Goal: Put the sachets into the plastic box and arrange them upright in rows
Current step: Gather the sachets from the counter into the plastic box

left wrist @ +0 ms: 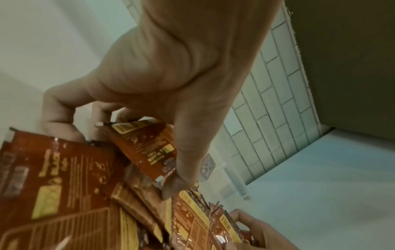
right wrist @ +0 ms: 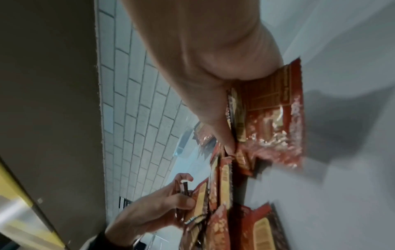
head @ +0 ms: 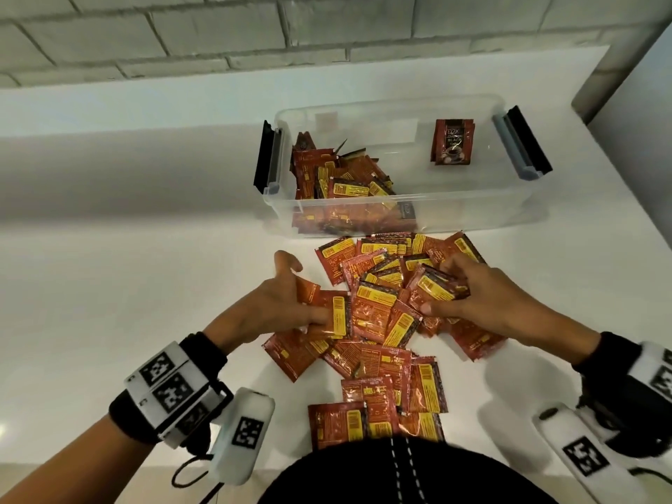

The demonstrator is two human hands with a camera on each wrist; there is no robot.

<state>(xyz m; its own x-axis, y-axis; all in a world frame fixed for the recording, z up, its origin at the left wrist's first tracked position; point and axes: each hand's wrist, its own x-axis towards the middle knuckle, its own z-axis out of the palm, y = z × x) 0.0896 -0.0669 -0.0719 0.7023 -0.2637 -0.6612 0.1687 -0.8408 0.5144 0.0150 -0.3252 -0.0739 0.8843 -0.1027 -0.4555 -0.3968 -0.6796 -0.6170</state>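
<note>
Loose sachets [head: 378, 311] lie in an overlapping heap on the white table [head: 145, 285], just in front of the clear plastic box [head: 472, 209]. More sachets sit jumbled in the box's left end, not upright. A small upright bunch [head: 452, 141] leans at the far wall on the right.

The left hand [head: 276, 303] is at the heap's left edge. Its fingers [left wrist: 183, 152] and thumb pinch a few sachets by their edges, which the left wrist view confirms. The right hand [head: 469, 296] is on the heap's right side, fingers curled over a small stack [head: 436, 289] with the thumb underneath; the right wrist view shows foil packs pressed against the palm.

Handling, as a judgement: each sachet looks very light, thin, flexible and made of glossy foil, so probably slippery against its neighbours. A stack is likely to fan out or slide if gripped loosely. Best hold looks like a pinch across the flat faces near the middle of a squared-up stack, not by the crimped ends. They look limp enough to topple when stood alone, so the box wall or a neighbouring row should back them.

The table is smooth, white and matte. A pale brick-pattern wall [head: 182, 41] runs behind it. The box's end latches [head: 267, 158] hang open and no lid is in view.
</note>
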